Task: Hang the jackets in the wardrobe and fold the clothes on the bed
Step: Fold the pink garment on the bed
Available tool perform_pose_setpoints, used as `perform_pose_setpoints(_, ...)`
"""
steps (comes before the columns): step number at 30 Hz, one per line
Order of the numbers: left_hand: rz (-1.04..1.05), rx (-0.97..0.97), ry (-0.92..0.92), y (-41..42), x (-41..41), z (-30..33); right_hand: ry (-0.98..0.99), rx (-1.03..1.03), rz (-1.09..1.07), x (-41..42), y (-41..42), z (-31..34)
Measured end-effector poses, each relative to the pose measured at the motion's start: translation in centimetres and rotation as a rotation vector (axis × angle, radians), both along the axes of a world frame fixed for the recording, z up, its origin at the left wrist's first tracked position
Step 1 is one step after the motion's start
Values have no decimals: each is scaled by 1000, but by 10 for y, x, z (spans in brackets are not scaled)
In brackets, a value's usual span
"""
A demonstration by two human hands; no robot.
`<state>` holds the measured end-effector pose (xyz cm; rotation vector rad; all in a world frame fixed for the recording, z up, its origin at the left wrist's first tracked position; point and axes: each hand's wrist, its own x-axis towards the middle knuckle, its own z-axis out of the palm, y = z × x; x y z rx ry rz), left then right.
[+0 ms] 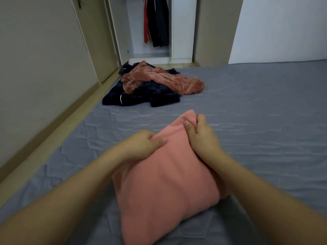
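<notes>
Both hands hold a folded pink garment (164, 183) on the bed (256, 106): the left hand (141, 144) pinches its left edge, the right hand (201, 135) clasps its far corner. Beyond them lies a heap of brown and navy clothes (152, 85); farther off, the open wardrobe (182, 32) holds dark and red jackets (156, 22) hanging.

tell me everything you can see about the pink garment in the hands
The pink garment is soft, plain, fleecy-looking cloth, folded into a thick, roughly rectangular bundle. It lies near the camera on the grey bed sheet, tilted. The left hand grips its left upper edge; the right hand pinches its far corner. No seams, print or label show.
</notes>
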<state>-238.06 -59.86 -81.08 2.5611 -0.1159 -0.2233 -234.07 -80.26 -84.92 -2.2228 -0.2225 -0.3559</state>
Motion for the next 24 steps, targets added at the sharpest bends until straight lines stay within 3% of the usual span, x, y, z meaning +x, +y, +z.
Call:
perform_pose_setpoints(3,134,251,-165,10,31,-7,16,-239,-30,30,16,7)
perform_pose_setpoints(5,146,378,-60,12,43,-30,86,-403,-80,42,22,-6)
perform_pose_setpoints(7,178,364,4,18,40,-64,166,-479,-91,45,27,-30)
perform_pose_setpoints(12,277,430,-387,42,43,-103,239,-460,-120,54,27,-56)
perform_pose_setpoints(16,173,579,-322,44,52,-93,392,-266,-132,52,21,-40)
perform_pose_setpoints(18,182,627,-297,40,51,-81,488,-282,-96,41,9,-23)
perform_pose_setpoints(20,275,568,-351,40,40,-64,595,-371,-58,24,-7,-10)
perform_pose_setpoints(22,469,339,-481,45,12,-50,669,-465,-37,6,-18,-7)
perform_pose_setpoints(24,698,-249,-468,40,-32,-45,723,-521,5,-11,-19,-10)
